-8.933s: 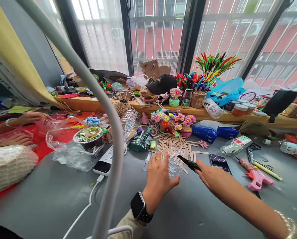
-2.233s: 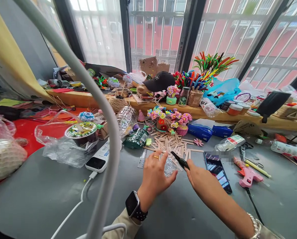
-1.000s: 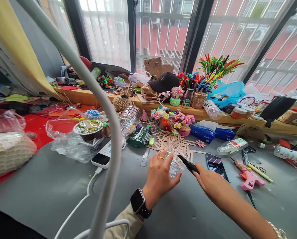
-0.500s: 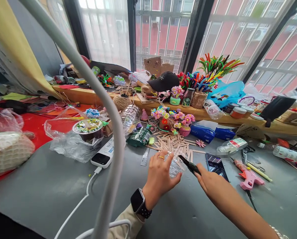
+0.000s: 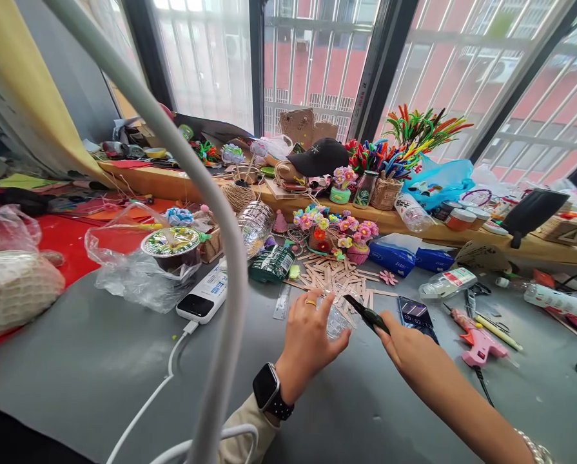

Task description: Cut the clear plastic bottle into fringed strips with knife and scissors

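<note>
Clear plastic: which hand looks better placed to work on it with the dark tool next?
Right, I'd judge. The right hand holds the dark tool, its tip over or against the plastic. The left hand, at the plastic's left side, seems better placed to steady it.

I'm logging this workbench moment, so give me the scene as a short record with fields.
left hand: the left hand, fingers spread around a clear plastic piece; firmness of grip unclear
right hand: the right hand, holding a dark tool
tool tip: by the plastic piece; contact unclear
behind the hands: wooden sticks in a loose pile
right of the sticks: phone, pink glue gun
left side: white power bank, lidded cup
ledge: black cap, blue bag
</note>
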The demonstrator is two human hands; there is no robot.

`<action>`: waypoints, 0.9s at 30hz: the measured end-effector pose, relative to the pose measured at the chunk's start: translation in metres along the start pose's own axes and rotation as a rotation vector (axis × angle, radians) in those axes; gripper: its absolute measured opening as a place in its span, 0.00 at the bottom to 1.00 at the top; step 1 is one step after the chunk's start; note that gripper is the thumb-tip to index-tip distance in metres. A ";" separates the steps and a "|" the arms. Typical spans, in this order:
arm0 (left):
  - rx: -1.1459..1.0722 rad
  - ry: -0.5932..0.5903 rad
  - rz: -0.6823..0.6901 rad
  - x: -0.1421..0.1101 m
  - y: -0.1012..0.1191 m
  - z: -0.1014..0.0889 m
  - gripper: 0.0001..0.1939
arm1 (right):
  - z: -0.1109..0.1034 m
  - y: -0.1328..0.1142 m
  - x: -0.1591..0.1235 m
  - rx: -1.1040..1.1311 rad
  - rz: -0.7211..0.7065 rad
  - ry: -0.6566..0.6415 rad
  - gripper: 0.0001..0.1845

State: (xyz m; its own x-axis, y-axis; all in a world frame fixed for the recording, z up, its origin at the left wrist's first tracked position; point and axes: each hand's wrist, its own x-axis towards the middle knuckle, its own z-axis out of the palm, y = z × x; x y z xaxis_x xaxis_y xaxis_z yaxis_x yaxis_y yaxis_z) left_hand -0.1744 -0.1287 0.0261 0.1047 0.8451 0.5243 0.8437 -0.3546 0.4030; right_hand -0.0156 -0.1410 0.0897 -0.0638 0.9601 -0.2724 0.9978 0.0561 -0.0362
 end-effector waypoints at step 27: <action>0.010 -0.034 0.008 0.000 -0.006 -0.003 0.28 | 0.029 0.014 0.008 0.116 -0.110 0.181 0.13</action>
State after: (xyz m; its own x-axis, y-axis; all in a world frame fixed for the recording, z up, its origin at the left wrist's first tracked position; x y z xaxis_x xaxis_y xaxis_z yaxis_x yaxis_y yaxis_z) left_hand -0.1813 -0.1278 0.0263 0.1297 0.8554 0.5015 0.8481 -0.3577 0.3909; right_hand -0.0032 -0.1407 0.0594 -0.1575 0.9839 -0.0841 0.9754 0.1416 -0.1691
